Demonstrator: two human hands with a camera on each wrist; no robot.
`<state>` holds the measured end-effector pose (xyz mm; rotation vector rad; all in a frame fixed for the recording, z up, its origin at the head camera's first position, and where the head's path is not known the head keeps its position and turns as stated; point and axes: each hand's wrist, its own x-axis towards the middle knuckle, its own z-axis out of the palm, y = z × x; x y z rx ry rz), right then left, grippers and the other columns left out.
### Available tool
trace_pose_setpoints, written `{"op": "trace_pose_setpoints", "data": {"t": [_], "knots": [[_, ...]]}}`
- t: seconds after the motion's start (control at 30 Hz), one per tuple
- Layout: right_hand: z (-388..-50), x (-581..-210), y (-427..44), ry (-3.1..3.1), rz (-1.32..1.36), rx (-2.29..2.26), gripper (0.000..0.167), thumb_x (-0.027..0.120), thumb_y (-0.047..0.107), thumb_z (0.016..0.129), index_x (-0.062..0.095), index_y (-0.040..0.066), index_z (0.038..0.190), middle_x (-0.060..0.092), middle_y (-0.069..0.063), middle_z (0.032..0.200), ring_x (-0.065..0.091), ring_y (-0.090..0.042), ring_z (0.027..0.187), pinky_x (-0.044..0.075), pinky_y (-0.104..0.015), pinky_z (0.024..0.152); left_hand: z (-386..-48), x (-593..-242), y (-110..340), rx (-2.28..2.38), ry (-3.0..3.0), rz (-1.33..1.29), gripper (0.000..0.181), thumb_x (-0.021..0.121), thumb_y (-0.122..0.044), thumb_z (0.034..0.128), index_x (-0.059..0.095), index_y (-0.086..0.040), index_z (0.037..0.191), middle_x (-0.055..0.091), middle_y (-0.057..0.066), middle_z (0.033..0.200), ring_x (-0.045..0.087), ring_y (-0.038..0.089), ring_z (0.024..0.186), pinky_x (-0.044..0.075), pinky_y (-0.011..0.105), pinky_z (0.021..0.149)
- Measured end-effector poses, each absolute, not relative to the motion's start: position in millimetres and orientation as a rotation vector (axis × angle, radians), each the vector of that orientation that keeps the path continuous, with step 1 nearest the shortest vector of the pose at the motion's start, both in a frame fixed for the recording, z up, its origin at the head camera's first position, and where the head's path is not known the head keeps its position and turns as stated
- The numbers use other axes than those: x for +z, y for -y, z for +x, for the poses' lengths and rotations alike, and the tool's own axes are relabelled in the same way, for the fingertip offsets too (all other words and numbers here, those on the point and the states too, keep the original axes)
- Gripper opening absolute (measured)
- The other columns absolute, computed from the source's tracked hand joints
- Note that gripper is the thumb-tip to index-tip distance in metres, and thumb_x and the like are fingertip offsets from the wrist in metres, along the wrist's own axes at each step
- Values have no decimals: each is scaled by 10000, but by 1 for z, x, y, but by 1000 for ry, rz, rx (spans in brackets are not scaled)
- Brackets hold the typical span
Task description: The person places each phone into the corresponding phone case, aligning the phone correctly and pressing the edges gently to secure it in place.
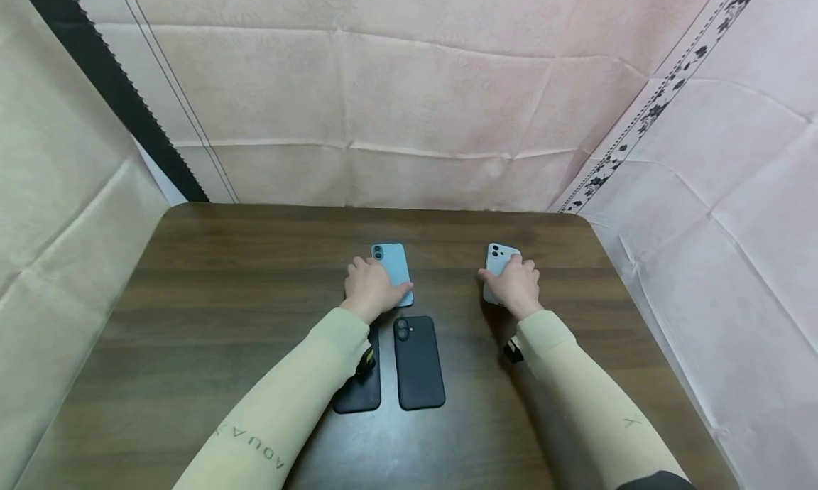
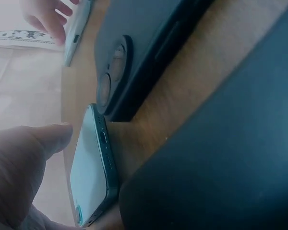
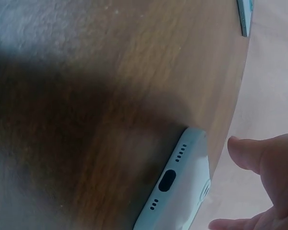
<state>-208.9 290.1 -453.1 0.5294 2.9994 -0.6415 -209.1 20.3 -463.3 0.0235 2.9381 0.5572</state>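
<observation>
A light blue phone (image 1: pixel 399 263) lies camera side up on the table, with my left hand (image 1: pixel 373 287) over its left side. In the left wrist view the thumb of that hand (image 2: pixel 24 163) is held out above the blue phone (image 2: pixel 88 167), apart from it. To the right, a pale phone (image 1: pixel 495 261) lies under my right hand (image 1: pixel 517 285). Seen from the right wrist, the thumb and a finger of this hand (image 3: pixel 278 167) are spread beside the pale phone (image 3: pixel 185 191). Whether any fingertips touch either phone is hard to tell.
Nearer to me lie a black phone (image 1: pixel 420 369) and a second black phone (image 1: pixel 363 396), the latter partly hidden by my left forearm. The brown wooden table (image 1: pixel 224 319) ends at a pale cloth backdrop (image 1: pixel 409 106); more cloth hangs at both sides.
</observation>
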Motion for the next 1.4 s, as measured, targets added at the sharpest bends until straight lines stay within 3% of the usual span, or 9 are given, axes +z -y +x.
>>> {"op": "trace_pose_setpoints", "data": {"t": [0.6,0.97,1.4], "knots": [[-211,-456,-297,-2937,540,-560,800,655,472,876,355,-135,1301,384,-344,1158,363,-477,1097,422,-595,842,-211,-461,-37,416,-2905,16,1006,669,-653,771,397,142,1325,433,261,1113,436,332,944,507,386,756],[-216,-452,-301,-2865,494,-496,865,693,451,851,324,-187,1303,405,-365,1146,388,-473,1064,405,-528,878,-214,-451,-30,417,-2841,11,777,740,-519,771,485,80,1195,471,224,1002,466,322,854,515,419,698],[-218,-449,-302,-2860,480,-459,848,732,445,824,362,-171,1276,481,-339,1107,449,-438,1024,362,-540,912,-219,-455,-23,441,-2794,-4,854,760,-563,729,481,73,1226,491,223,1020,492,349,860,511,458,713]]}}
